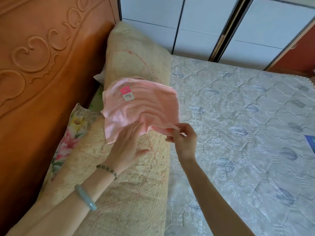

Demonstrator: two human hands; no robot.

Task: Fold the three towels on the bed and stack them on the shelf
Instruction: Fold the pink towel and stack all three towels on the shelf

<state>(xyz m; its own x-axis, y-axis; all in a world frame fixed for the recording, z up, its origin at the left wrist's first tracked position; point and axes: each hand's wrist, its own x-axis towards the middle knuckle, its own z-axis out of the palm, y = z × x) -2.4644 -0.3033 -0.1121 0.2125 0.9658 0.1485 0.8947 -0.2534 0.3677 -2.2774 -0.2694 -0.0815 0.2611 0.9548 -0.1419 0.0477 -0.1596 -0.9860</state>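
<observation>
A pink towel (143, 106) with a pink and white paper tag (127, 94) lies spread over the beige quilted pillows at the head of the bed. My right hand (183, 138) pinches the towel's near right corner between thumb and fingers. With fingers spread, my left hand (127, 144) lies flat against the towel's near edge and grips nothing. Only this one towel shows; no shelf is in view.
The carved wooden headboard (42, 74) fills the left side. Beige pillows (134, 53) run along it, with a floral cushion (75, 132) behind. The bare quilted mattress (247, 133) extends to the right. White sliding wardrobe doors (213, 23) stand beyond the bed.
</observation>
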